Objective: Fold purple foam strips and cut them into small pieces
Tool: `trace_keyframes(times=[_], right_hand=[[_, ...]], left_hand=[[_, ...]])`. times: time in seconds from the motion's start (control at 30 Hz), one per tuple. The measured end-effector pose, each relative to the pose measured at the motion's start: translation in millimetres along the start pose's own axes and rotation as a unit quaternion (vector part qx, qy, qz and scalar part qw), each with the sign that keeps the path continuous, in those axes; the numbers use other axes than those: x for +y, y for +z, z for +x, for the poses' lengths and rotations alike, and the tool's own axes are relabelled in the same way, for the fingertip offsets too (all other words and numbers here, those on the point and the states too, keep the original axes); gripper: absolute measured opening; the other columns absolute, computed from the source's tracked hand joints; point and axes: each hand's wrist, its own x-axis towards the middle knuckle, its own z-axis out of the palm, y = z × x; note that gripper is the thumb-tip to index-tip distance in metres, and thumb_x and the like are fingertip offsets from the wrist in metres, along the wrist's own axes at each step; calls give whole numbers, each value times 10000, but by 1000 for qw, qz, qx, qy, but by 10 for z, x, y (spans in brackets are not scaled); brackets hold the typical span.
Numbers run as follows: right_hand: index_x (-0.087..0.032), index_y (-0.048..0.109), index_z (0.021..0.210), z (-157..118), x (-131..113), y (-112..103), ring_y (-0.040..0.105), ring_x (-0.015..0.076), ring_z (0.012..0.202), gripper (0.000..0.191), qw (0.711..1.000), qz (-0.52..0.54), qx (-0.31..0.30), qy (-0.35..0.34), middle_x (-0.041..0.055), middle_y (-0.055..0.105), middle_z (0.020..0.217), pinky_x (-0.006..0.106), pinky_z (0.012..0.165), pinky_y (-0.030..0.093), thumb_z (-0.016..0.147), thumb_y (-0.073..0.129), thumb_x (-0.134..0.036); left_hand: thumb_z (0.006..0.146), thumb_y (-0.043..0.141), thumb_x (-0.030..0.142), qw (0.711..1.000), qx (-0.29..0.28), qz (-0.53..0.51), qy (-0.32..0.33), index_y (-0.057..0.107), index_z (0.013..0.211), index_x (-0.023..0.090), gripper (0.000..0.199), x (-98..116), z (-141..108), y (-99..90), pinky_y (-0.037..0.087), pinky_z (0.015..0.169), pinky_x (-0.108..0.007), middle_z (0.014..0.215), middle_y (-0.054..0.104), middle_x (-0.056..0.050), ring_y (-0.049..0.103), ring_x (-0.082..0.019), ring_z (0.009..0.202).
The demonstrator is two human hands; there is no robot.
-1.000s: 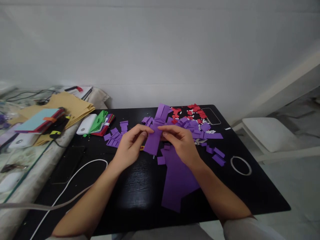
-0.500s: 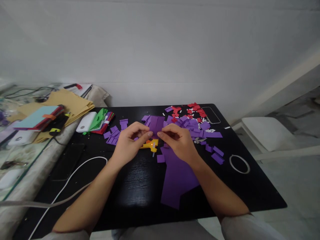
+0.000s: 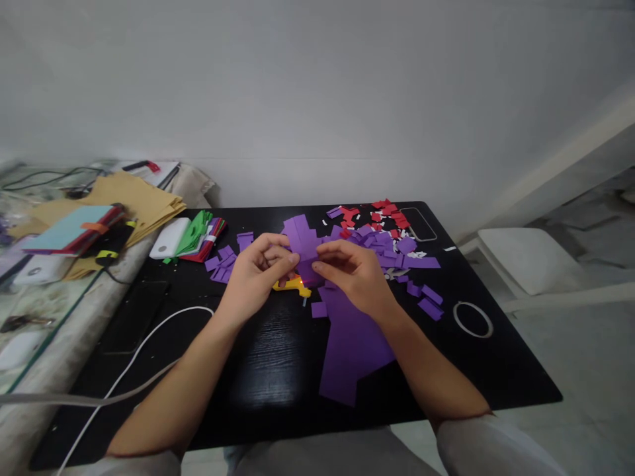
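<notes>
Seen from the head camera, my left hand pinches one side of a creased purple piece between thumb and fingers, while my right hand grips the opposite edge, holding it over a black table. A yellow glue gun lies partly hidden behind my left fingers; a large purple sheet spreads beneath my right hand, red scraps farther back.
</notes>
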Motion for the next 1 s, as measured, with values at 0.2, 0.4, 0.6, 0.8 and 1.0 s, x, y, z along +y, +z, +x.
trace_keyframes(times=[0.2,0.4,0.6,0.8,1.0], right_hand=[[-233,730,1005,-6,-29,-9,755,166,809,254,999,31,-9,9,12,798,893,310,750,618,804,860,-317],[-242,792,963,7,-51,-38,758,166,842,156,999,31,-30,4,14,803,923,323,805,629,836,837,-322],[-255,812,966,0,-74,-35,760,167,866,158,999,23,-33,-2,9,803,932,331,834,632,837,845,-340],[-251,775,1028,-2,-65,-38,737,205,1075,146,994,-36,58,-91,45,791,1101,403,1009,590,904,776,-330],[-231,684,899,-49,-57,40,698,183,872,137,973,-79,170,-135,26,711,894,391,890,598,921,752,-348]], left_hand=[[834,827,272,998,19,-44,48,603,1271,225,493,34,22,-65,563,578,-230,840,727,8,667,-117,627],[858,819,258,998,-15,-13,57,692,1245,237,408,107,34,-216,579,636,-236,947,728,-29,666,-123,716],[784,878,192,991,-112,72,33,755,1082,218,323,169,3,-255,565,635,-222,919,732,-23,684,-122,713],[762,891,175,990,-100,91,41,725,934,198,240,170,-18,-254,544,625,-198,830,714,0,666,-106,693],[718,917,189,993,20,65,95,698,918,201,297,112,-14,-165,579,683,-225,859,711,-2,685,-128,762]])
